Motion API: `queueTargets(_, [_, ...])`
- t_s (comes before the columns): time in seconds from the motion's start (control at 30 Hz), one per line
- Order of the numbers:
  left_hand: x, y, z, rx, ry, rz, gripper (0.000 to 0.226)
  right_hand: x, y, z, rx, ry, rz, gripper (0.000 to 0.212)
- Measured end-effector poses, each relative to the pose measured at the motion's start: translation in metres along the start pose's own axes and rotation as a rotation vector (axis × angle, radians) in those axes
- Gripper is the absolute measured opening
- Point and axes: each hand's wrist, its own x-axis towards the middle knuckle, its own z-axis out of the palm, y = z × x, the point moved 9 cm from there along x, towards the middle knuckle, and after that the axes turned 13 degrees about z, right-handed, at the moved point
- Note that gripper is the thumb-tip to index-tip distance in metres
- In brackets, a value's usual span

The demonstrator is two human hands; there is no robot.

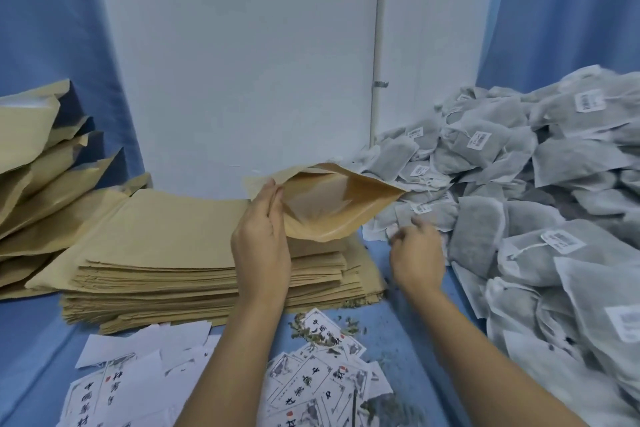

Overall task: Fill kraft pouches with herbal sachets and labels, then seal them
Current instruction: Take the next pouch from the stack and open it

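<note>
**Open pouch in the left grip, right grip at the sachet heap**

The blue-covered surface [408, 333] fills my view. Its right side is buried under a heap of grey herbal sachets [554, 184], many with small white tags. Left of centre lies a thick stack of flat kraft pouches [166, 236]. Beyond it, at the far left, bulkier pouches [34, 156] lean one over another. Printed labels [311, 374] are scattered along the near edge, some face down, with loose herb crumbs [301, 326] among them.

One open pouch [332, 204] hangs above the right end of the flat stack. Its mouth is spread wide and faces me, and I see nothing in it. The left grip [261, 239] pinches the near-left lip of that mouth between thumb and fingers, so the pouch stretches up and to the right of it.

The right grip [415, 253] is just beside the pouch's lower right edge, at the foot of the heap. Its fingers are curled and reach a sachet corner. It is blurred, so I cannot tell whether it holds anything.
</note>
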Motion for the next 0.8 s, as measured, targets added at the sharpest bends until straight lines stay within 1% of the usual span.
queueTargets(0.03, [0.002,0.0,0.006,-0.009,0.0,0.002,0.033,0.006,0.006,0.017,-0.246,-0.053,-0.059,0.032])
queueTargets(0.07, [0.003,-0.001,0.012,-0.02,-0.001,0.0,0.033,0.013,0.013,0.03,-0.412,-0.093,-0.094,0.036])
queueTargets(0.1, [0.005,-0.002,0.018,-0.029,-0.002,-0.004,0.033,0.018,0.017,0.038,-0.509,-0.108,-0.122,0.04])
queueTargets(0.2, [0.008,-0.006,0.031,-0.057,0.015,-0.031,0.035,0.029,0.018,0.049,-0.679,-0.085,-0.191,0.048])
queueTargets(0.27, [0.008,-0.009,0.036,-0.074,0.03,-0.052,0.035,0.034,0.021,0.055,-0.749,-0.098,-0.175,0.053])
queueTargets(0.4, [0.004,-0.014,0.045,-0.078,0.038,-0.086,0.037,0.044,0.031,0.06,-0.752,-0.128,-0.112,0.053])
queueTargets(0.53, [0.0,-0.018,0.047,-0.081,0.043,-0.089,0.037,0.053,0.028,0.059,-0.698,-0.096,-0.121,0.046])
queueTargets(0.63, [-0.001,-0.02,0.044,-0.078,0.067,-0.094,0.036,0.051,0.021,0.054,-0.579,-0.039,-0.138,0.043])
queueTargets(0.73, [0.0,-0.021,0.04,-0.073,0.087,-0.105,0.035,0.044,0.012,0.043,-0.463,0.072,-0.19,0.041])
queueTargets(0.8, [0.001,-0.02,0.035,-0.07,0.106,-0.11,0.034,0.035,0.002,0.032,-0.318,0.122,-0.212,0.039])
